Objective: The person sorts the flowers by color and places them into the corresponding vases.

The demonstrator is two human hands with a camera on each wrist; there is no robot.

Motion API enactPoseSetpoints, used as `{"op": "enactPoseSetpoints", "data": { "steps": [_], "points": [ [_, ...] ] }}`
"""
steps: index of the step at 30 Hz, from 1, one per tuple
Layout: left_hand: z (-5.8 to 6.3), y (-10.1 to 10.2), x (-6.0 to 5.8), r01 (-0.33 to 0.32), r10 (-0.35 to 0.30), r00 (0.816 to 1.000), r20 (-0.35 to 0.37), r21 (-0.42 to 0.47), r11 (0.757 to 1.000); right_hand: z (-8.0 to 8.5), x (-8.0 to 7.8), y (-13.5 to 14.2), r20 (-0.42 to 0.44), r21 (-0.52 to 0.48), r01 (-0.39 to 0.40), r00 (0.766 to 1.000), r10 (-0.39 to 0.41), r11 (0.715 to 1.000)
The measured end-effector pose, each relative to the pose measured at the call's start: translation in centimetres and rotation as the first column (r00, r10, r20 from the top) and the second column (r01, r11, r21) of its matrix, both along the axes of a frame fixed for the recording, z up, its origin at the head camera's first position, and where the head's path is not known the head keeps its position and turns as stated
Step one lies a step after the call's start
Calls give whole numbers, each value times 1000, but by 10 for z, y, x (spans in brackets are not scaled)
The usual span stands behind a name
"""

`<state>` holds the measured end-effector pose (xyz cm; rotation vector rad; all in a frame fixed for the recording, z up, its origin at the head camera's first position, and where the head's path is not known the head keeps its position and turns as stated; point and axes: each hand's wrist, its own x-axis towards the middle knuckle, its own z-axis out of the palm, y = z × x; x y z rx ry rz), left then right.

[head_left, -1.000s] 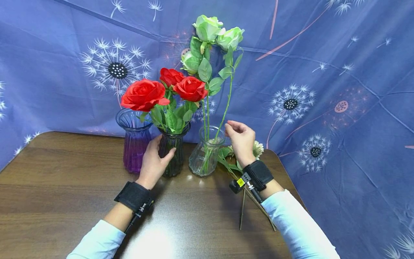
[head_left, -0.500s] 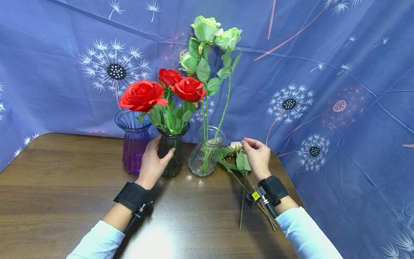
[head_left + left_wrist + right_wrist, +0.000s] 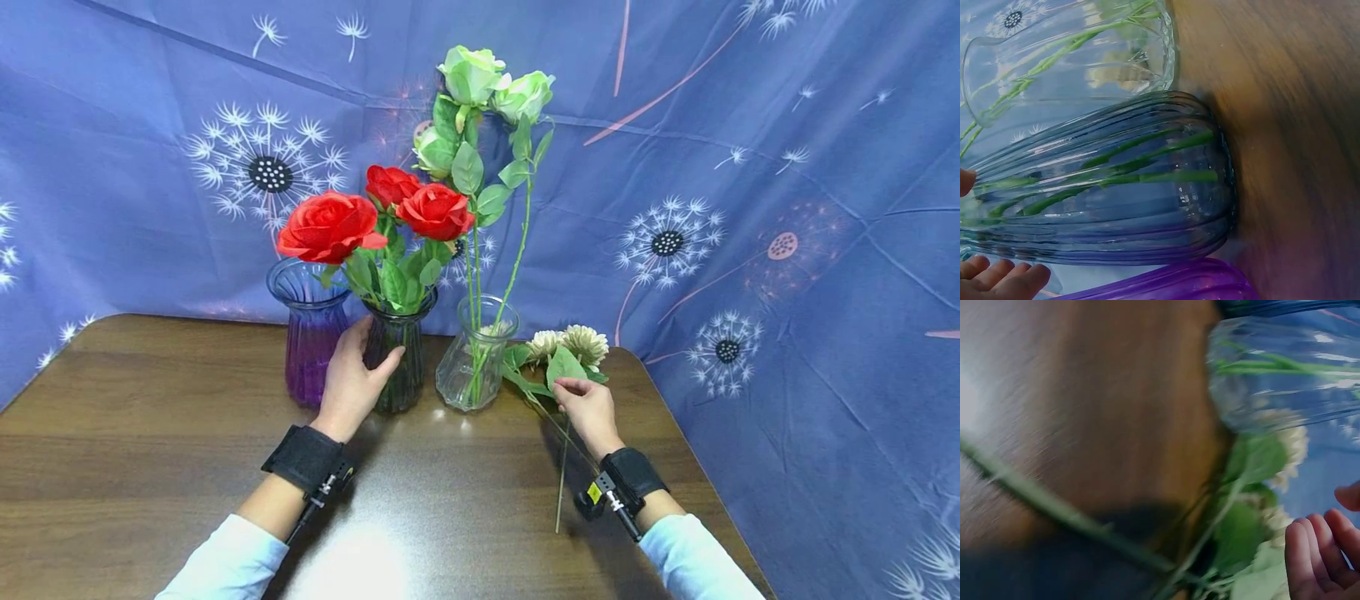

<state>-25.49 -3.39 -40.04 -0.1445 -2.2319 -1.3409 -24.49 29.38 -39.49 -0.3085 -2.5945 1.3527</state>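
Observation:
My left hand [image 3: 352, 379] is around the dark ribbed glass vase [image 3: 397, 367], thumb at its front and fingers on its left side. Red roses [image 3: 330, 227] stand in this vase, their green stems [image 3: 1179, 177] visible through the glass. In the left wrist view the thumb and fingertips flank its upper part. My right hand [image 3: 588, 412] hovers over cream flowers [image 3: 587, 344] lying on the table, fingertips close to a green leaf [image 3: 566, 365]. In the right wrist view, its fingers [image 3: 1300, 556] are loosely bent, the thumb apart, nothing between them.
A purple-blue vase [image 3: 315, 358] stands left of the dark one. To its right is a clear vase [image 3: 468, 379] with tall pale green roses [image 3: 471, 75]. Loose flower stems [image 3: 562, 483] extend toward the front of the wooden table [image 3: 187, 433]. A patterned blue cloth [image 3: 825, 333] hangs behind.
My right hand has moved from beside the clear vase's rim to the right and down, over the lying cream flowers. The left hand has stayed at the dark vase.

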Motion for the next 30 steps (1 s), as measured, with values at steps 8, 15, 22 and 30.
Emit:
{"op": "enactPoseSetpoints", "data": {
  "steps": [8, 15, 22, 30],
  "points": [
    [-2, -10, 8, -25, 25, 1000, -17, -15, 1000, -20, -1, 7, 65, 190, -50, 997, 38, 981],
    [2, -18, 17, -43, 41, 998, -52, -38, 998, -25, -5, 7, 111, 216, -64, 993, 41, 974],
    [5, -26, 24, -63, 58, 992, -109, -35, 997, -28, -8, 4, 117, 275, -88, 991, 57, 957],
    [8, -38, 33, -89, 83, 989, -124, -46, 995, -29, -11, 0, 137, 307, -113, 988, 74, 945]
  ]
}}
